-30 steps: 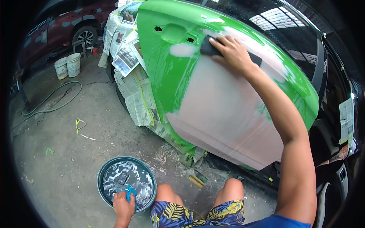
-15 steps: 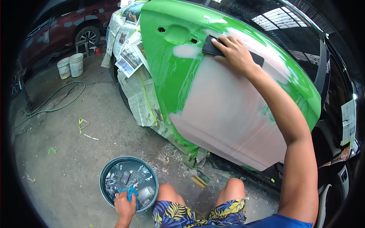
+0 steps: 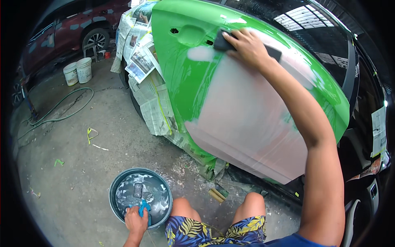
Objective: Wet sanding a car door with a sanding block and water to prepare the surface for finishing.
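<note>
My right hand [image 3: 250, 49] is closed over a long black sanding block [image 3: 274, 53], pressing it flat against the upper part of a green car door [image 3: 181, 74]. Beneath the block spreads a large dull pinkish-grey sanded patch [image 3: 242, 111], with wet streaks on the paint around it. Down at the lower left, my left hand [image 3: 135, 219] grips a bright blue cloth [image 3: 144, 207] at the near side of a round dark bucket [image 3: 112, 193] of cloudy water. A small dark rectangular block [image 3: 138, 190] shows in that water.
Newspaper masking [image 3: 150, 99] covers the car left of the door. Two white pails [image 3: 84, 70] and a green hose [image 3: 57, 119] are at the far left, near a dark red car [image 3: 53, 37]. Tape scraps [image 3: 91, 135] lie on the concrete; a tan roll [image 3: 216, 195] lies beyond my knees.
My right hand and the sanding block have slid a little up and left across the door. The left hand stays nearly in place with the blue cloth, while reflections on the water have shifted.
</note>
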The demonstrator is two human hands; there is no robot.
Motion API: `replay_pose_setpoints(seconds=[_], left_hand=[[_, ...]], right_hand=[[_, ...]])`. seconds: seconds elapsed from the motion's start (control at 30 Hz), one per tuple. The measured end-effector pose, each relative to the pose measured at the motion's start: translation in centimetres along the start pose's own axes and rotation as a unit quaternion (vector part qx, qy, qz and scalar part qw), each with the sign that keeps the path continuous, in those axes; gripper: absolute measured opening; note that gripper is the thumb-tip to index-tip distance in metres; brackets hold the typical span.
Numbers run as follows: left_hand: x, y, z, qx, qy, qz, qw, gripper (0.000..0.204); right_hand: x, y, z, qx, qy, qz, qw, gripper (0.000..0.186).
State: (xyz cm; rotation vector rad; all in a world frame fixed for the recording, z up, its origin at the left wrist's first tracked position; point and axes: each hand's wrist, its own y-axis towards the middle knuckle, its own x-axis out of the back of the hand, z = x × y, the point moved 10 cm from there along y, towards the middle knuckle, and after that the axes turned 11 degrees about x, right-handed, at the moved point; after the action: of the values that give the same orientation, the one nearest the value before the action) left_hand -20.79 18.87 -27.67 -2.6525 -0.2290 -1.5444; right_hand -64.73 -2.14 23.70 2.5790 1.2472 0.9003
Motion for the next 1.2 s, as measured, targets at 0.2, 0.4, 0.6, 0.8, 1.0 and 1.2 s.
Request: replay_pose_setpoints(seconds=[0.2, 0.4, 0.6, 0.8, 1.0, 1.2], left_hand=[[-0.2, 0.7, -0.5, -0.009, 0.01, 0.004, 1.0, 0.033], [-0.2, 0.4, -0.2, 0.012, -0.004, 0.009, 1.0, 0.033], [0.0, 0.3, 0.1, -0.016, 0.003, -0.003, 1.0, 0.032], [-0.3, 0.6, -0.8, -0.015, -0.003, -0.008, 1.0, 0.031], [0.1, 0.5, -0.2, 0.001, 0.01, 0.003, 1.0, 0.031], [0.6, 0.9, 0.2, -0.001, -0.007, -0.002, 1.0, 0.032]], right_hand=[[0.3, 2.2, -1.3, -0.002, -0.021, 0.003, 1.0, 0.07], [-0.3, -2.9, 0.0, 0.005, 0.004, -0.019, 1.0, 0.071], [0.7, -3.6, -0.2, -0.004, 0.007, 0.002, 1.0, 0.068], [1.7, -1.5, -1.4, 0.013, -0.01, -0.019, 1.0, 0.064], [2.0, -6.9, -0.1, 0.015, -0.002, -0.034, 0.999, 0.067], [3.0, -9.4, -0.1, 0.001, 0.011, -0.012, 1.0, 0.066]])
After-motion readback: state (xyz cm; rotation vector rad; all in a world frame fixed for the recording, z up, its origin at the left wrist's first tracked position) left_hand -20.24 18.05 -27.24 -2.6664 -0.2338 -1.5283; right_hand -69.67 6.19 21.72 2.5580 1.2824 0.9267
